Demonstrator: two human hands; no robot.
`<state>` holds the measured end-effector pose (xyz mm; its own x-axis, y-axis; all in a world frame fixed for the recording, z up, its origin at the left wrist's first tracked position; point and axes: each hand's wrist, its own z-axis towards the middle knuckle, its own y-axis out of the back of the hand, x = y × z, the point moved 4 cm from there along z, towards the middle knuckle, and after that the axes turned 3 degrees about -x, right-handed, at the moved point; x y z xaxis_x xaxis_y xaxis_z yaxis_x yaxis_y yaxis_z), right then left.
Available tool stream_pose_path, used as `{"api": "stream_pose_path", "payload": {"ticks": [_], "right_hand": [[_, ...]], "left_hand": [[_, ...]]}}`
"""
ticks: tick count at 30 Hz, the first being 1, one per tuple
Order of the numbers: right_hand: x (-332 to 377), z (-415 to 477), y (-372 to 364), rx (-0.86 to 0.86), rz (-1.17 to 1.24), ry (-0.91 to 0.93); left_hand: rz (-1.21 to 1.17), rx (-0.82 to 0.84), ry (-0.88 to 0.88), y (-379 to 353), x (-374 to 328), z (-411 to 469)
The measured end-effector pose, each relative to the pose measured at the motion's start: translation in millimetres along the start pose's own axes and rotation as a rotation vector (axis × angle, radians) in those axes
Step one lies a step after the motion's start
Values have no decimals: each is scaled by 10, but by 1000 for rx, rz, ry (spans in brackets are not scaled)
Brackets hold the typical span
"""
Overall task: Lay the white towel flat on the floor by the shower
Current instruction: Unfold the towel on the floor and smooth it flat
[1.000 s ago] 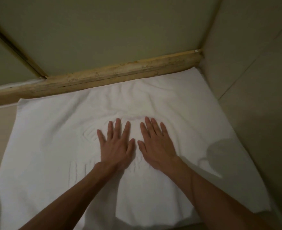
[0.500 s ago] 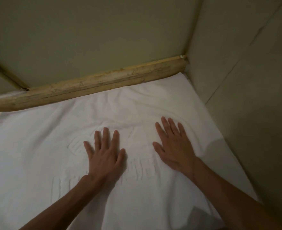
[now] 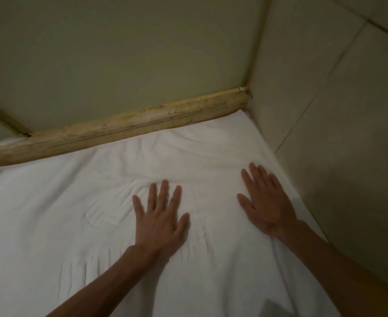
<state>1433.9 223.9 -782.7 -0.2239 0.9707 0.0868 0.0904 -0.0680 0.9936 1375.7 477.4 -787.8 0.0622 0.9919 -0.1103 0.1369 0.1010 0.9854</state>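
Both hands lie spread flat on the towel (image 3: 51, 225): left hand (image 3: 161, 220) at its middle, right hand (image 3: 266, 202) near the wall-side edge, likely smoothing wrinkles.

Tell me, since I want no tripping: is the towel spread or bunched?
Spread. The towel lies open under both flat hands, left hand and right hand, with slight wrinkles near the sill.

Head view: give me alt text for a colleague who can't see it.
Both hands, left hand and right hand, press palm-down on a white towel spread on the floor, against a worn wooden threshold and tiled wall; faint wrinkles remain.
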Motion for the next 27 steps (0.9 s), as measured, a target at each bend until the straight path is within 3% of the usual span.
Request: {"api": "stream_pose_path", "payload": {"ticks": [11, 17, 22, 27], "right_hand": [[234, 97, 120, -26, 14, 52], [377, 259, 8, 82, 4, 30], [555, 329, 38, -5, -21, 110], [752, 593, -26, 31, -25, 114]], "left_hand": [[5, 18, 30, -26, 43, -68], [-82, -19, 27, -9, 88, -8], [-72, -40, 169, 175, 497, 286], [-61, 15, 210, 168, 641, 335]]}}
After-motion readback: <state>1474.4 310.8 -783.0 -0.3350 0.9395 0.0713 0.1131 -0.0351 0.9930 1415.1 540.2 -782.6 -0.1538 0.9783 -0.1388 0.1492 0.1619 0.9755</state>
